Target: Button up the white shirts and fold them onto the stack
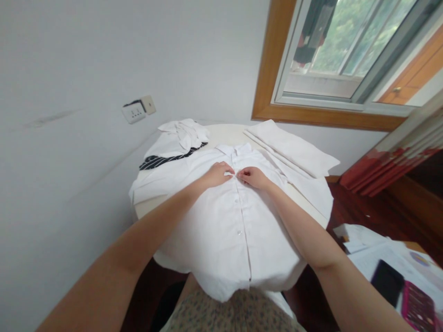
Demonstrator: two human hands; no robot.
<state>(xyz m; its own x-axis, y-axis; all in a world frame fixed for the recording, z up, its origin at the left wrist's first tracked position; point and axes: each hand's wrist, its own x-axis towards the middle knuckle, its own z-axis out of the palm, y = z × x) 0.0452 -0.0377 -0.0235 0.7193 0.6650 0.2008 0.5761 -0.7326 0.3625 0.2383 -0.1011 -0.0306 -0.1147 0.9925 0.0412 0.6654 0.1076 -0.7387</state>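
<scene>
A white button-up shirt (211, 221) lies front side up across a round table (226, 133), its collar toward the wall and its hem hanging over the near edge. My left hand (219, 174) pinches the front placket from the left, a little below the collar. From the right, my right hand (252, 177) grips the same spot with its fingertips close to the left ones. Whether a button sits between the fingers is too small to see. Lower on the placket, a few buttons show in a line.
Folded white cloth (290, 145) lies at the table's back right. White clothing (180, 138) and a black striped piece (166, 161) are at the back left. Wall sockets (134, 112) are behind. To the lower right are papers (380, 253), a dark phone (387, 281) and a pink-edged item (418, 306).
</scene>
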